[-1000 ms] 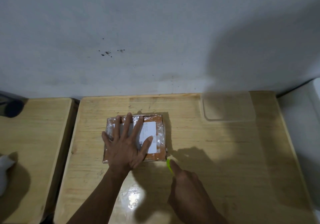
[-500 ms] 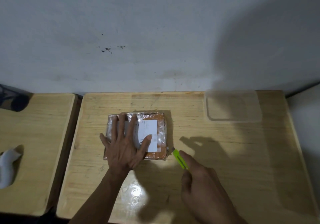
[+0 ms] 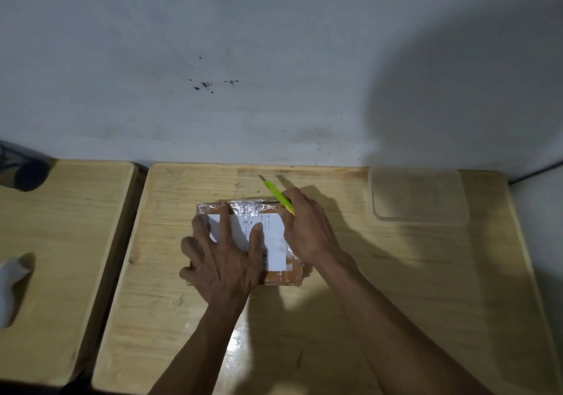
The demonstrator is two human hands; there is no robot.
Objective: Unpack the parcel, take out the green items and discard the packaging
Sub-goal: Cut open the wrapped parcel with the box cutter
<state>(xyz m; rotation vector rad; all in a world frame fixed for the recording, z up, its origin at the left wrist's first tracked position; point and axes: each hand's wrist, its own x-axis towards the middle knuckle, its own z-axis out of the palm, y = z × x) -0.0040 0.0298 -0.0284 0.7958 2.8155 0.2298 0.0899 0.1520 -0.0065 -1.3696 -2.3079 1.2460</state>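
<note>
Both hands were on the parcel (image 3: 275,236), which lay flat near the middle of the wooden table (image 3: 396,288). The left hand (image 3: 224,260) pressed down on the parcel's top with its fingers spread and mostly straight, the fingertips reaching toward the far edge and the thumb lying across the white label (image 3: 274,242). The right hand (image 3: 307,227) was curled around a yellow-green cutter (image 3: 275,195), gripping its handle at the parcel's far right corner. The cutter pointed away from the person and to the left, its thin tip out over the bare wood just beyond the parcel's far edge; whether the tip touched the wood could not be told.

The parcel was a flat orange-brown packet wrapped in shiny clear plastic, with small print and a barcode on the label. Its left and near parts were hidden under the left hand.

A clear plastic tray (image 3: 419,195) sat upside-down or flat, I could not tell which, at the table's far right corner, well apart from the parcel. To the left stood a second wooden table (image 3: 61,242), separated by a dark gap, with something white (image 3: 10,285) at its left edge. A grey wall (image 3: 274,59) with a few dark specks rose behind both tables.
</note>
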